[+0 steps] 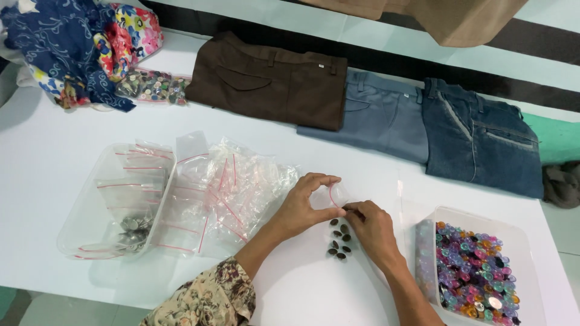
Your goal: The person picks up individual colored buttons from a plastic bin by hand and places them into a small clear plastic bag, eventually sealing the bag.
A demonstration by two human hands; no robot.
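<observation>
While the head camera looks down on a white bench (pixel 54 163), the left hand (pixel 300 208) pinches one edge of a small clear zip bag (pixel 336 194) with a red seal line, thumb and forefinger curved round its mouth. The right hand (pixel 371 228) meets it from the other side, its fingertips closed on the bag's opposite edge, so both grips are narrow and both hold the same bag. Whether a button sits between those fingertips cannot be told.

Just below the bag, between the two wrists, a small cluster of dark brown buttons (pixel 339 238) lies loose on the bench, touching neither hand.

As for progress, judged from how things lie: the clear tub (pixel 90 181) at the left holds a few bags already filled with greyish buttons, along with flat unfilled ones. Beside it a heap of empty zip bags (pixel 232 184) remains, so much of the bagging looks left to do. The bag in hand appears empty or nearly so.

At the right, a second clear tub (pixel 519 232) is full of bright mixed-colour buttons. Along the far edge lie folded brown trousers (pixel 269 81), grey-blue trousers (pixel 380 118) and dark denim jeans (pixel 483 136). At the far left sit patterned cloths (pixel 78 42) and another packet of mixed buttons (pixel 151 86).
</observation>
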